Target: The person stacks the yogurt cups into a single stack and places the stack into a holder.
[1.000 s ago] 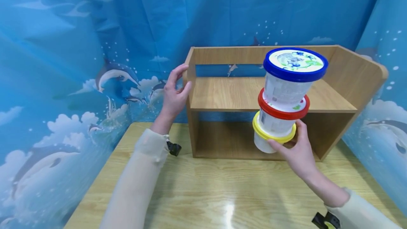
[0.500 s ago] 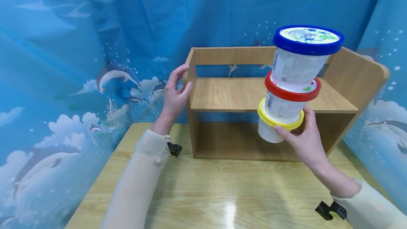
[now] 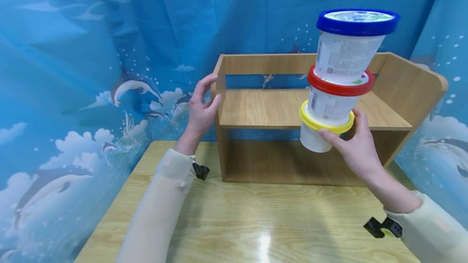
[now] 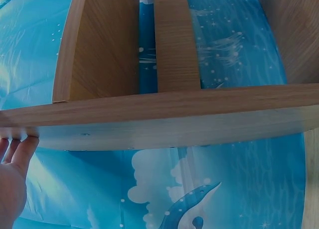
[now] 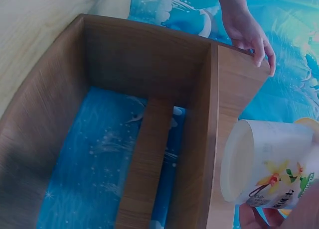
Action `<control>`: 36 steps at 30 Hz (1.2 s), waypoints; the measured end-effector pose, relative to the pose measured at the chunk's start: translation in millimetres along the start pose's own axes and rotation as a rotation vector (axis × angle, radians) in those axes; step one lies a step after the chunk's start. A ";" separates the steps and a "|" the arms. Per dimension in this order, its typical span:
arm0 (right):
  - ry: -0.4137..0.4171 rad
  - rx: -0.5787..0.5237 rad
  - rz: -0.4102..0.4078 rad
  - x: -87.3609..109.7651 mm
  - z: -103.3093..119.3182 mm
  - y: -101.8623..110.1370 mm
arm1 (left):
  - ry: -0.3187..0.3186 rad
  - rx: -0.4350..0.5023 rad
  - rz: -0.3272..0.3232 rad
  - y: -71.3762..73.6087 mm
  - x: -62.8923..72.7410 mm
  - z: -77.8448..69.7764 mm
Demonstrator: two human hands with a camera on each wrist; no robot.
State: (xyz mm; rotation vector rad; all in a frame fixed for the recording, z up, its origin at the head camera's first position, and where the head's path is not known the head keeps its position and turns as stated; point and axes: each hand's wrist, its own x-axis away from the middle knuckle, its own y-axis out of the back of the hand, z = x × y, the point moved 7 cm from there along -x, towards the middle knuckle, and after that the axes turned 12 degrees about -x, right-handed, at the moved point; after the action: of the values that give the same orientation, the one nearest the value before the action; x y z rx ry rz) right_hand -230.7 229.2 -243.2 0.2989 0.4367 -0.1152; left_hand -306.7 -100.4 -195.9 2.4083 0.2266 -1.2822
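Observation:
My right hand (image 3: 356, 145) grips a small white tub with a yellow lid (image 3: 316, 139), thumb near its rim. On top of it stand a white tub with a red lid (image 3: 330, 104) and a larger white tub with a blue lid (image 3: 349, 54). The stack leans slightly and is held up in front of the wooden shelf (image 3: 263, 108). In the right wrist view the lowest tub (image 5: 274, 164) shows a flower print; the upper tubs are out of that view. My left hand (image 3: 201, 108) holds the front edge of the shelf's left side panel, its fingertips (image 4: 30, 142) against the outer face.
The two-level shelf stands on a pale wooden table (image 3: 256, 218), with a taller right side panel (image 3: 413, 80). Blue cloth printed with dolphins (image 3: 175, 19) hangs behind and on both sides. A small black device sits on each wrist.
My right hand has raised the stack of tubs and moved it a little to the right, from lower-shelf height towards the upper shelf. The left hand has stayed in place.

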 end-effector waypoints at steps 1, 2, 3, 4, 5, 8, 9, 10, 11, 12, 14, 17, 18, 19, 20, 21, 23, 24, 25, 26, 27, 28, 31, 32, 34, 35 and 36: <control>-0.001 0.003 0.000 -1.8 1.1 0.5 | 0.006 0.000 0.001 -0.1 -0.1 0.3; 0.000 0.003 0.000 -3.5 2.4 1.0 | 0.008 -0.001 0.002 -0.1 -0.1 0.3; -0.002 0.000 -0.001 -5.2 3.5 1.5 | 0.008 0.000 0.002 0.0 -0.2 0.2; -0.004 -0.003 -0.002 -6.7 4.8 2.0 | 0.008 0.000 0.003 0.0 -0.2 0.2; -0.006 -0.008 -0.002 -8.3 6.0 2.2 | 0.007 -0.001 0.003 0.1 -0.2 0.2; -0.010 -0.016 -0.009 -12.9 9.1 2.6 | 0.003 -0.008 0.001 0.3 -0.2 0.3; -0.011 -0.018 -0.011 -14.5 9.9 2.6 | 0.003 -0.010 0.001 0.3 -0.3 0.5; -0.010 -0.017 -0.012 -16.1 10.6 2.6 | 0.004 -0.011 0.001 0.3 -0.2 0.7; -0.009 -0.017 -0.013 -17.8 11.2 2.6 | 0.004 -0.012 0.000 0.2 -0.3 0.9; -0.005 -0.017 -0.014 -19.5 11.7 2.6 | 0.005 -0.011 0.001 0.2 -0.2 1.2; -0.002 -0.020 -0.017 -22.9 11.9 2.7 | 0.004 -0.008 0.001 0.0 -0.3 1.4; -0.007 -0.015 -0.022 -28.1 10.5 3.4 | 0.005 -0.004 0.002 -0.1 -0.2 1.7; -0.011 -0.013 -0.026 -29.9 9.7 3.8 | 0.007 -0.004 0.002 -0.2 -0.2 1.8; -0.017 -0.010 -0.029 -31.7 8.5 4.4 | 0.008 -0.005 0.002 -0.3 -0.1 1.7; -0.022 -0.009 -0.034 -33.4 7.4 5.2 | 0.009 -0.006 0.004 -0.6 -0.1 1.7; -0.028 -0.009 -0.039 -35.1 6.2 6.0 | 0.011 -0.008 0.004 -0.8 -0.1 1.4; -0.037 -0.011 -0.046 -38.7 4.0 7.2 | 0.011 -0.007 0.002 -1.1 0.2 1.3; -0.042 -0.012 -0.050 -40.3 3.0 7.8 | 0.012 -0.007 0.002 -1.2 0.3 1.3; -0.046 -0.014 -0.053 -41.7 2.1 8.3 | 0.013 -0.008 0.002 -1.5 0.4 1.5; -0.051 -0.016 -0.055 -43.1 1.4 8.6 | 0.014 -0.010 0.002 -1.6 0.4 1.7; -0.056 -0.015 -0.058 -44.4 0.7 8.7 | 0.012 -0.011 0.002 -1.6 0.5 1.9; -0.057 -0.015 -0.060 -46.0 0.0 8.8 | 0.013 -0.013 0.002 -1.7 0.4 2.3; -0.057 -0.014 -0.067 -50.7 -2.3 8.4 | 0.014 -0.017 0.005 -1.5 0.1 2.8; -0.055 -0.014 -0.071 -52.5 -3.3 8.0 | 0.013 -0.018 0.005 -1.2 0.1 2.4; -0.051 -0.015 -0.074 -55.9 -5.5 7.1 | 0.012 -0.016 0.004 -0.6 -0.2 2.1; -0.052 -0.014 -0.074 -57.6 -6.8 6.4 | 0.011 -0.016 0.003 -0.4 -0.1 1.9; -0.053 -0.015 -0.073 -59.4 -8.4 5.6 | 0.010 -0.014 0.002 -0.2 -0.1 1.7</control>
State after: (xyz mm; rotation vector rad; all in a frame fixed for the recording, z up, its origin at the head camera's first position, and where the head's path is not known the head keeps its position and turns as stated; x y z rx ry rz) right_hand -286.6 239.9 -223.3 0.2647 0.3955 -0.1908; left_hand -308.0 -101.0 -196.7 2.4034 0.2347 -1.2638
